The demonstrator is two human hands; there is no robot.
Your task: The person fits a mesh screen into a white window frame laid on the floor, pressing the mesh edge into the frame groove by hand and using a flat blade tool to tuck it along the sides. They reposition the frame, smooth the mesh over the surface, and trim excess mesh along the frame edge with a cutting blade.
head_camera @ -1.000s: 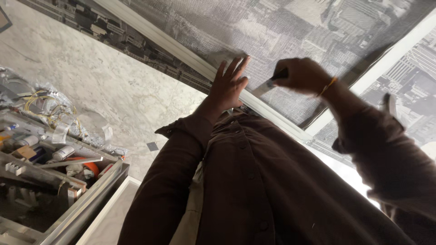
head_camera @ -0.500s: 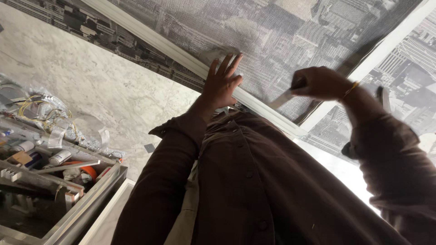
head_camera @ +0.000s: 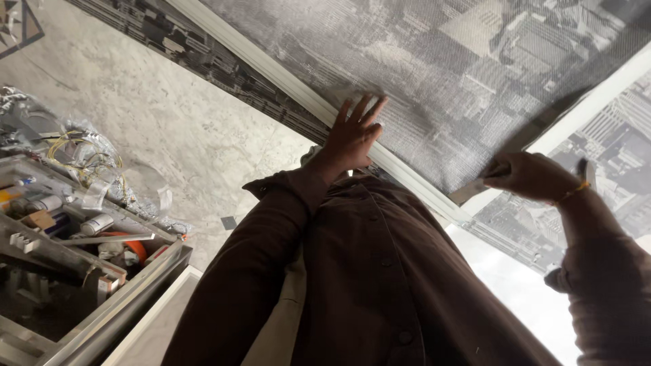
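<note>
A pale marbled floor (head_camera: 156, 129) runs under the view, and across it lies a white window frame (head_camera: 298, 95) stretched with grey mesh screen (head_camera: 461, 74), through which a blurred cityscape shows. The left hand (head_camera: 352, 135) lies flat with its fingers (head_camera: 369, 108) spread, the palm pressing down on the mesh right at the frame's rail; the grip here is apart, holding nothing, and it seems placed to pin the mesh taut and keep it from creeping. Well to the right of that palm, along the same rail, the right hand (head_camera: 536, 175) is closed around a small flat tool (head_camera: 475, 190), whose blade end points at the edge where mesh meets frame. The tool's exact kind is too blurred to tell. The mesh itself lies beneath and beyond both hands. Far off to the left hand's side stands an open metal toolbox (head_camera: 81, 237) full of tubes, wire coils and small parts, kept within reach.
</note>
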